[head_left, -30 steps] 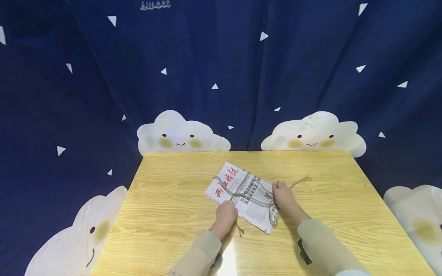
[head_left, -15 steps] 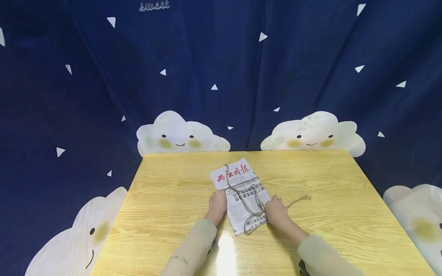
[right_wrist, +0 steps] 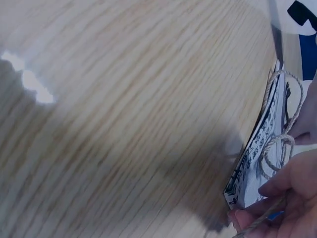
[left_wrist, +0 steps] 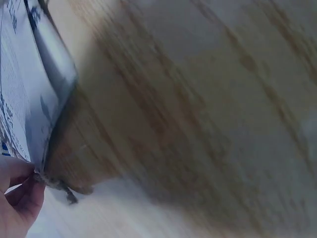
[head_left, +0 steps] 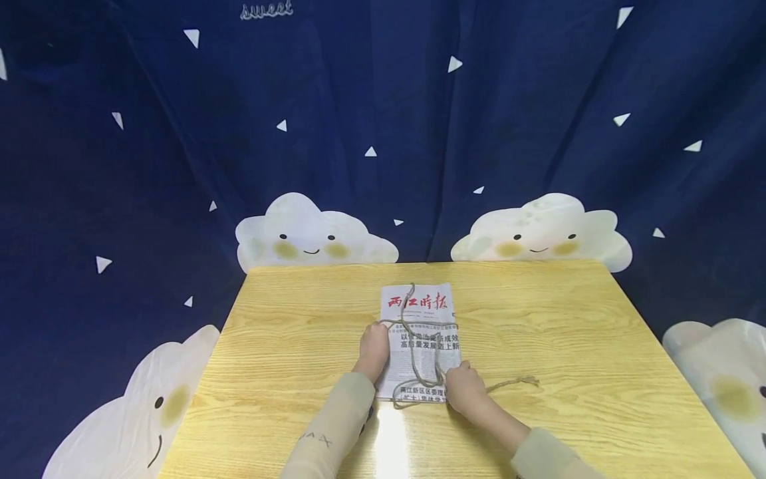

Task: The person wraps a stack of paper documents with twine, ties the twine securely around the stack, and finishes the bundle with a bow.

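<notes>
Folded newspapers (head_left: 391, 372) with a red Chinese title lie on the table, crossed by brown twine (head_left: 413, 356) that makes loose loops near the lower edge. My left hand (head_left: 374, 349) grips their left edge. In the left wrist view its thumb and finger pinch by the paper's corner, where a frayed twine end (left_wrist: 63, 187) sticks out. At the lower right edge, my right hand (head_left: 465, 387) holds the newspapers. A twine strand runs across its fingers in the right wrist view, and a twine loop (right_wrist: 270, 153) stands up beside the thumb. The newspapers' underside is hidden.
The wood-grain table (head_left: 299, 313) extends around the newspapers, with a bright reflection near its front. Behind it hangs a dark blue curtain (head_left: 335, 80) with white triangles and smiling clouds (head_left: 541, 229). The twine's tail (head_left: 519, 381) trails rightward over the tabletop.
The newspapers have turned counterclockwise from a slant to nearly square with the table. My left hand has moved up and left along their edge; my right hand has moved down toward me.
</notes>
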### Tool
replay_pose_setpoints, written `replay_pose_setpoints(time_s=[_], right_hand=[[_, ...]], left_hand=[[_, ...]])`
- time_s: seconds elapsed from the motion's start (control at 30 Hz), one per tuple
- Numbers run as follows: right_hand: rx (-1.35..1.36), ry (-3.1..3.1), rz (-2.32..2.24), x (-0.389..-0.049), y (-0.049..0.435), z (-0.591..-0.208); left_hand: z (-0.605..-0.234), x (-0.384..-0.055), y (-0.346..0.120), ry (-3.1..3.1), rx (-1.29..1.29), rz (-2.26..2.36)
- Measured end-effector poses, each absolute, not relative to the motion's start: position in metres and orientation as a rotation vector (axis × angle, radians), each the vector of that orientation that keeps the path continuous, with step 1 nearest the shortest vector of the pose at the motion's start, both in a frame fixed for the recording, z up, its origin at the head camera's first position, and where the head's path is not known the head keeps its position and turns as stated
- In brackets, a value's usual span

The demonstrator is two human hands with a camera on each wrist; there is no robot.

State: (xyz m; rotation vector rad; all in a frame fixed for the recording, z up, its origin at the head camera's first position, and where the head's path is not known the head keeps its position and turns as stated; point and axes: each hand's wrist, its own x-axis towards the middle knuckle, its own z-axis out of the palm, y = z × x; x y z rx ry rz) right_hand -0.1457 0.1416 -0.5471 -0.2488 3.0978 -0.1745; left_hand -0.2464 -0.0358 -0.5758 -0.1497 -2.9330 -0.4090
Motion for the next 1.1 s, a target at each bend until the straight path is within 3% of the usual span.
replay_pose_setpoints(time_s=[0.23, 0.47, 0.63, 0.73, 0.9, 0.97, 1.03, 1.1], right_hand=[[-0.258, 3.006, -0.32, -0.149, 0.148, -0.543], [-0.032, 2.649, -0.998, -0.176, 0.185, -0.525], [-0.02, 2.632, -1.217, -0.198, 0.212, -0.52], [0.007, 2.7, -1.253, -0.206, 0.223, -0.519], [0.059, 2.745, -1.25, -0.212, 0.239, -0.526], [0.087, 2.745, -1.256, -0.214, 0.246, -0.532], [0.119, 2.753, -1.253, -0.215, 0.252, -0.539], [0.152, 2.756, -1.253, -0.216, 0.257, -0.545]], left_hand=[[-0.577, -0.247, -0.041, -2.889, -0.126, -0.561], [-0.574, -0.25, -0.048, -2.815, -0.03, -1.091], [-0.577, -0.253, -0.052, -2.764, -0.029, -1.322], [-0.591, -0.259, -0.057, -2.734, -0.066, -1.357], [-0.666, -0.293, -0.07, -2.614, -0.157, -1.327], [-0.655, -0.289, -0.069, -2.623, -0.085, -1.412], [-0.617, -0.273, -0.067, -2.667, 0.033, -1.544], [-0.626, -0.276, -0.071, -2.534, 0.009, -1.7]])
